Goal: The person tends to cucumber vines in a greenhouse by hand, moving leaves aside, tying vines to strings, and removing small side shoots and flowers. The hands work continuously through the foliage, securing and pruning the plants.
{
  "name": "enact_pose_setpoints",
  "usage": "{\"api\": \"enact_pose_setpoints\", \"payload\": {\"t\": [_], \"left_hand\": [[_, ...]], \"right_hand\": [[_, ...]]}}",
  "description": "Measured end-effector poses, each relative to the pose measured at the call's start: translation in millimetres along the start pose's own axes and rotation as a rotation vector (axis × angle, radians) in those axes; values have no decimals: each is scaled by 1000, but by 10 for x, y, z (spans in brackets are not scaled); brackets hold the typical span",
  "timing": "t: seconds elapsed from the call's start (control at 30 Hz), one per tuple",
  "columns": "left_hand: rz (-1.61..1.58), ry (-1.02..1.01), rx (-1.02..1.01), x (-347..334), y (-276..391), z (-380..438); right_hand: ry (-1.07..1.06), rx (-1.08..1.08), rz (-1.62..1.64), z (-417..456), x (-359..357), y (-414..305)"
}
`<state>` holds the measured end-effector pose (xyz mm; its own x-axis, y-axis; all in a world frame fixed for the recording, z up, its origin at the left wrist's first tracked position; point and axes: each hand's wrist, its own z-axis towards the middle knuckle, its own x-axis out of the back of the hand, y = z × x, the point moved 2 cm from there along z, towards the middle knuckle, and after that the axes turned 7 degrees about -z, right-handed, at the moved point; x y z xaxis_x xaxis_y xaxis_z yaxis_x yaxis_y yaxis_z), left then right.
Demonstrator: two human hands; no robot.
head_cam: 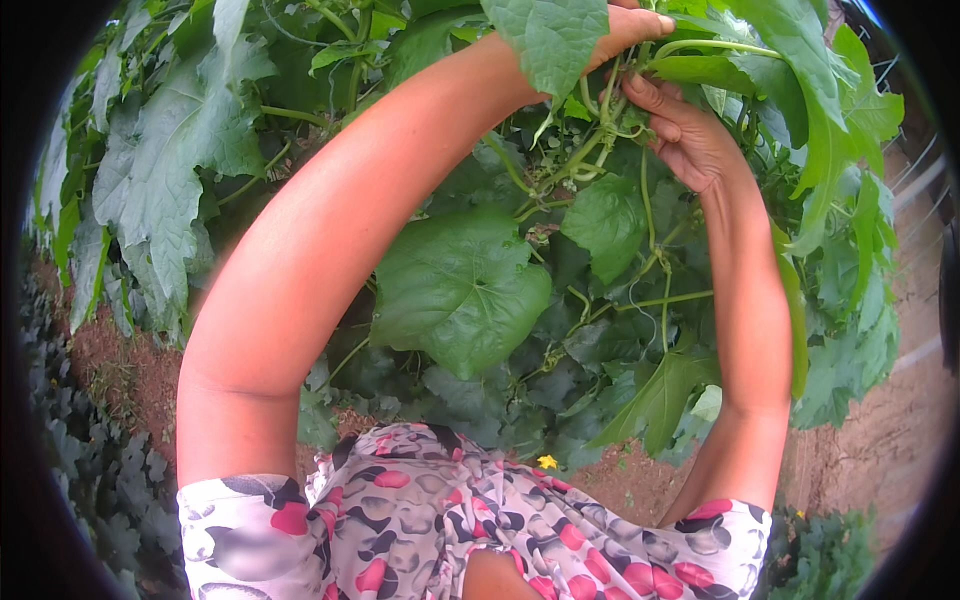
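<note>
Both of my arms reach up into a leafy climbing vine. My left hand (pixel 634 30) is at the top edge of the view, partly covered by a large green leaf (pixel 559 41), its thumb extended beside the stems. Just below and to the right, my right hand (pixel 679 127) has its thumb and fingers bent at a bunch of green vine stems (pixel 611 127); whether they pinch a stem is hard to see. Between my forearms hang a broad leaf (pixel 469 289), a smaller leaf (pixel 609 225) and thin tendrils.
Dense foliage (pixel 165 165) fills the left side. Brown soil (pixel 135 375) shows beneath it, with low plants (pixel 112 480) at the lower left. A yellow flower (pixel 547 462) is near my patterned clothing (pixel 450 517). At the right are a dirt path (pixel 862 457) and wire mesh (pixel 919 165).
</note>
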<state>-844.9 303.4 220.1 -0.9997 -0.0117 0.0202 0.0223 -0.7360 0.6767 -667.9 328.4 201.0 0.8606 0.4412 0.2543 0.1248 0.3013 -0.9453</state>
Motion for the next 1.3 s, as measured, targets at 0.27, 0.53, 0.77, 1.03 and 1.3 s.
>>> {"api": "enact_pose_setpoints", "payload": {"t": [0.27, 0.53, 0.77, 1.03, 1.3], "left_hand": [[163, 146, 85, 11, 262, -120], [-227, -38, 16, -5, -11, -22], [462, -274, -361, 63, 80, 26], [-443, -117, 205, -10, 55, -26], [-583, -107, -198, 93, -469, 84]], "right_hand": [[25, 4, -18, 19, -31, -43], [-52, 41, 3, 35, 0, -29], [-62, 25, -43, 70, 39, -10], [-53, 66, -91, 55, 8, -62], [-6, 137, -46, 49, -184, -115]]}}
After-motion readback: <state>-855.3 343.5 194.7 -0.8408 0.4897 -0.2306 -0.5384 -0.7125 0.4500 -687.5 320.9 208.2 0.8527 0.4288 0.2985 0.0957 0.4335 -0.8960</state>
